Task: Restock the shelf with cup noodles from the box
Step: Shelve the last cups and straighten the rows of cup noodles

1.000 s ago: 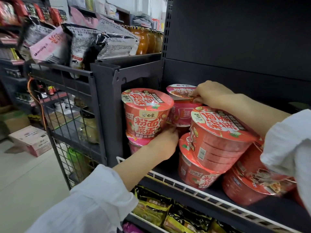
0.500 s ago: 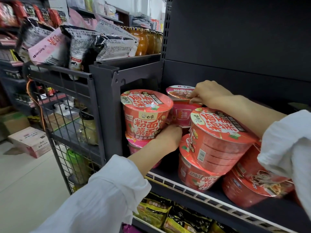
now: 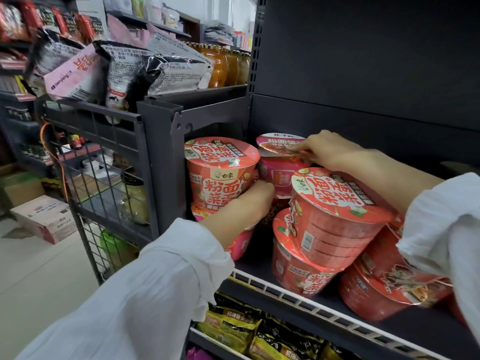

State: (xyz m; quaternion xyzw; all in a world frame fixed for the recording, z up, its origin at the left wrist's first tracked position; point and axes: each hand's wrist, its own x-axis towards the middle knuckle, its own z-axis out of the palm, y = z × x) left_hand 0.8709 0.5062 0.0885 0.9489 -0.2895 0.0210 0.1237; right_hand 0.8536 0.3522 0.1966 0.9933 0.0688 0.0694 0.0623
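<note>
On the shelf (image 3: 324, 311), cup (image 3: 220, 178) reads 粉面菜蛋

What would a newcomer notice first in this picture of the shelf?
First, the red cup noodles stacked two high on the dark shelf, the right stack leaning. Next, both hands among them: the left hand against the left stack's side, the right hand on a pink cup's lid behind.
</note>
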